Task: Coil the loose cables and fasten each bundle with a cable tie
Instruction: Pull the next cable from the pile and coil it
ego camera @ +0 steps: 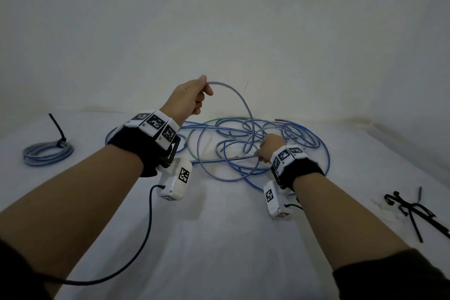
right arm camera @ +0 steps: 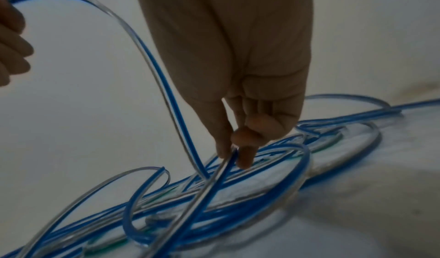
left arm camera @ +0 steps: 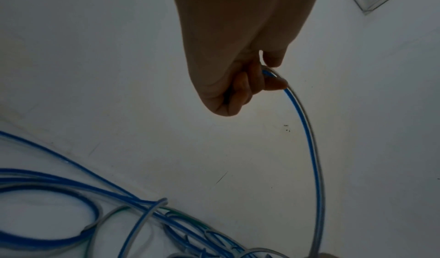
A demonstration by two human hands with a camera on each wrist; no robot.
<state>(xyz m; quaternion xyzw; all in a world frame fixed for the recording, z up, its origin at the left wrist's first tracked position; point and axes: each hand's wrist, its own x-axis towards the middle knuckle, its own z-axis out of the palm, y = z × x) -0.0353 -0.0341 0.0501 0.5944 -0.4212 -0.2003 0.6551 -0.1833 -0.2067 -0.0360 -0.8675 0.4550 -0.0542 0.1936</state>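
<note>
Loose cable (ego camera: 239, 105) arcs up from the tangle (ego camera: 280, 134) on the white surface (ego camera: 219, 238). Left hand (ego camera: 188, 98) pinches its raised end; right hand (ego camera: 270, 147) pinches a strand low. Tied coil (ego camera: 47, 153) lies left, ties (ego camera: 414, 212) right.

I see bare white bed (ego camera: 219, 238) along the near edge, open for a hand. The loose cable tangle (ego camera: 243, 143) blocks the far middle; a tied coil (ego camera: 47, 153) sits far left, spare cable ties (ego camera: 414, 209) right.
</note>
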